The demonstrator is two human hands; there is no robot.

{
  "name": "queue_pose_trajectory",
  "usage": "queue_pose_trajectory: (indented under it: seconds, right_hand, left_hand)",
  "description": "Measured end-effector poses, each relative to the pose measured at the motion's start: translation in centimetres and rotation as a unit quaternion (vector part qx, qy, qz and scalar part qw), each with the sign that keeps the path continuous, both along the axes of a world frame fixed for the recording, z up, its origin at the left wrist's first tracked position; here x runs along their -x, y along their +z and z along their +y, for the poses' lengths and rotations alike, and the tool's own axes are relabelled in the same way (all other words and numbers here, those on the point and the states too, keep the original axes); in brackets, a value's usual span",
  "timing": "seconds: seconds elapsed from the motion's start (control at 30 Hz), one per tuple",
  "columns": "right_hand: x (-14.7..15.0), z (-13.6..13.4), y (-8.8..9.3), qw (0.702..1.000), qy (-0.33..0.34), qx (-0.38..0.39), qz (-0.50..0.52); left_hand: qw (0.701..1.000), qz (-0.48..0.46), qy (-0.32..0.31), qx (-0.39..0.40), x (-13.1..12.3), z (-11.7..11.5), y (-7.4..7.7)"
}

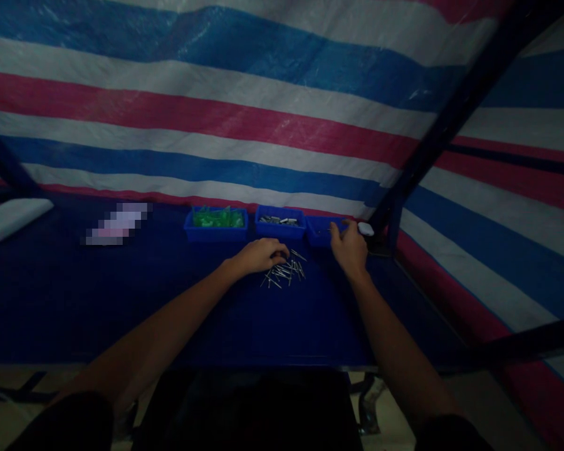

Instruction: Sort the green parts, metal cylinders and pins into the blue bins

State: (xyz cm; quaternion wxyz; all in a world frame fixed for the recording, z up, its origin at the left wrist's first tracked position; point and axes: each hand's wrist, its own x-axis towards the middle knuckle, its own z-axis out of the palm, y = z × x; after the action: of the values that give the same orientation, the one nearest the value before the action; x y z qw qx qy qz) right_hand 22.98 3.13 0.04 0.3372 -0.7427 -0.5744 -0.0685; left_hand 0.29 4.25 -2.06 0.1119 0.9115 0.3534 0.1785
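Observation:
A loose pile of thin silvery metal pins (282, 272) lies on the dark blue table. My left hand (259, 255) rests at the pile's upper left edge, its fingers curled in towards the thumb. Whatever may be between those fingertips is too small and dark to make out. Over the right-hand blue bin (317, 238) is my right hand (350, 249), with thumb and fingers apart and no held thing visible. It covers part of that bin, whose contents are mostly hidden. Close by, the middle blue bin (281, 231) contains short silvery metal pieces (278, 220).
Green plastic-looking pieces (217, 217) fill the left blue bin (216, 235). A small white object (365, 229) sits right of the bins. Farther left are a blurred-out flat item (117, 224) and a white slab (14, 219). Striped sheeting (216, 119) and dark frame bars (444, 119) enclose the table.

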Motion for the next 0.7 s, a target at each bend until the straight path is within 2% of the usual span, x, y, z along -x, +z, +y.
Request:
queue_pose_trajectory:
  seconds: [0.1,0.17,0.33,0.43,0.53,0.7]
  right_hand:
    - [1.2,-0.3,-0.4,0.998,0.054,0.017,0.010]
    - [2.7,-0.5,-0.6,0.993,0.114,0.016,0.009]
    - [5.0,-1.3,-1.0,0.958,0.283,0.026,-0.033]
    - [5.3,-1.7,-1.3,0.933,0.349,0.039,-0.083]
    - [5.4,-1.8,-1.4,0.921,0.371,0.036,-0.117]
    - [5.4,-1.7,-1.1,0.929,0.334,0.044,-0.151]
  left_hand:
    - [0.999,0.011,-0.039,0.018,0.0,0.4,-0.1]
    - [0.999,0.008,-0.036,0.019,0.1,0.4,-0.2]
    - [0.999,-0.032,0.037,0.015,0.4,0.2,-0.5]
    - [0.995,-0.063,0.073,0.019,0.5,0.3,-0.6]
    - [0.992,-0.082,0.088,0.039,0.5,0.3,-0.4]
    - [0.987,-0.121,0.085,0.065,0.5,-0.1,-0.1]
